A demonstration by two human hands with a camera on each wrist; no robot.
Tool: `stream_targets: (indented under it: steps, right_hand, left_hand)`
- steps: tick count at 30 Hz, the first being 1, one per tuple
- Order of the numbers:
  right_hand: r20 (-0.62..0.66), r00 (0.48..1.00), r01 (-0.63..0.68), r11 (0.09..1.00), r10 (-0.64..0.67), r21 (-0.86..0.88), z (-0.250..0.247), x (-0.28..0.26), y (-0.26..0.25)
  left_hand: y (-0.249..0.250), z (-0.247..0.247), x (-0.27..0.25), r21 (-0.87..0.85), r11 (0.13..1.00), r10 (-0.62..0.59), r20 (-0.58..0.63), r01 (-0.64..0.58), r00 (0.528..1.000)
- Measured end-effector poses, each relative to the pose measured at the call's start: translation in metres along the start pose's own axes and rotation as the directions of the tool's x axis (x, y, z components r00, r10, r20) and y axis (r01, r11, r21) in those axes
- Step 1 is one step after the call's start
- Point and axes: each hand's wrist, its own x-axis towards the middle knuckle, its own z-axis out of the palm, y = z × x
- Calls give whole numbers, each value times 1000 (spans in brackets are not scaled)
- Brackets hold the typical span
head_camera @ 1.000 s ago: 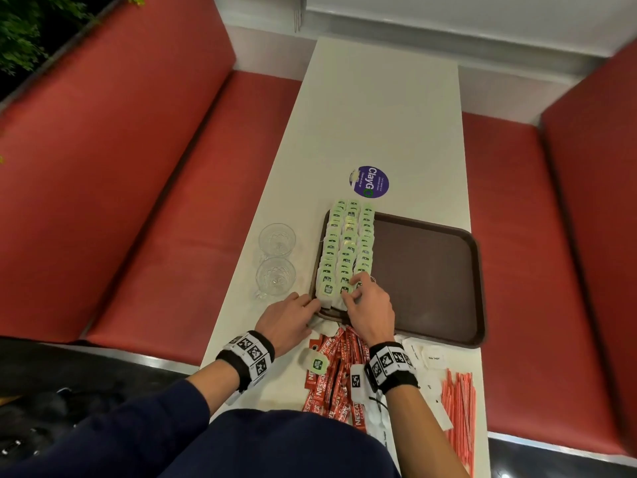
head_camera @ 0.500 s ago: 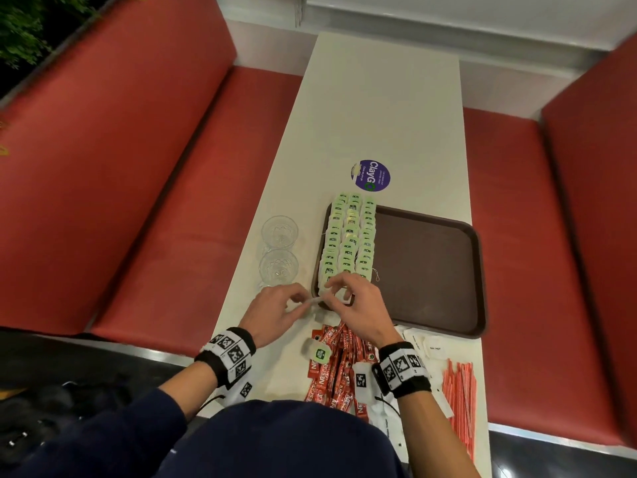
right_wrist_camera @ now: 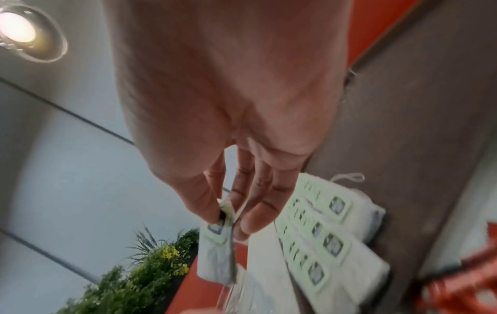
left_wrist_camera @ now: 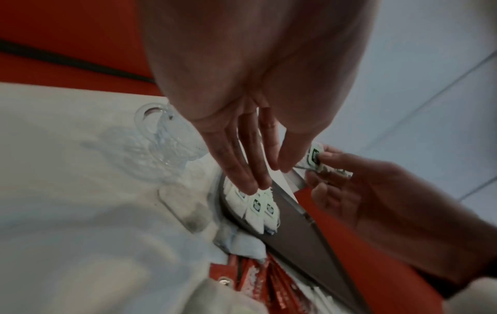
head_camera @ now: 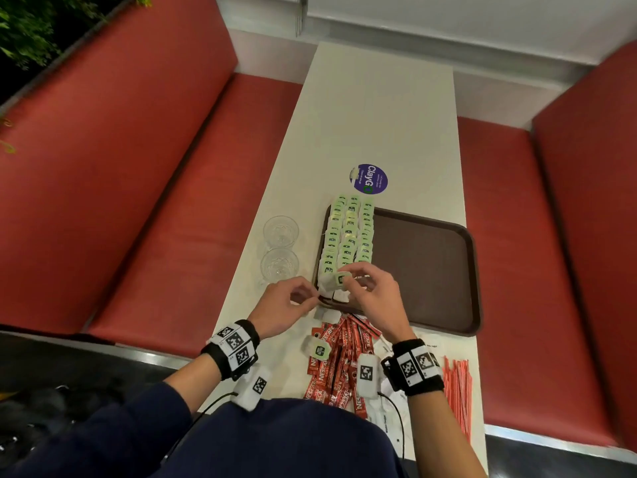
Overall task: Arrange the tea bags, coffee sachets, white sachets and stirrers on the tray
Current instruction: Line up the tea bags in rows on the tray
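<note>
At six o'clock on the white bench (head_camera: 379, 108), the red coffee sachets (head_camera: 339, 360), white sachets (head_camera: 427, 345) and orange stirrers (head_camera: 456, 388) still awaited us. Our right hand (head_camera: 374, 298) pinched a green-tagged tea bag (head_camera: 339, 280); our left hand (head_camera: 281, 307) pinched its paper edge, both grips narrow. We judged the tea step nearly done: next, lay it at the rows' near end on the brown plastic tray (head_camera: 431, 270), twelve o'clock.

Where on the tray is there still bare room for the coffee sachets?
The tray is bare from the tea bag rows to its right rim. Its near left corner is crowded: both hands work there, the right hand holding a tea bag.
</note>
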Motion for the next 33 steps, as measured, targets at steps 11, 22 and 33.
stream_targets:
  steps: [11,22,33]
  right_hand:
    - [128,989,12,813,78,-582,-46,32,36]
    - [95,991,-8,760,92,-649,-24,50,51]
    - [411,910,341,670,-58,-659,24,0,31]
  left_hand:
    - [-50,-8,-14,645,757,68,78,-102,995]
    - [-60,-7,-10,768,637,2,87,-69,996]
    - [-69,-12,-15,818,569,5,99,-85,995]
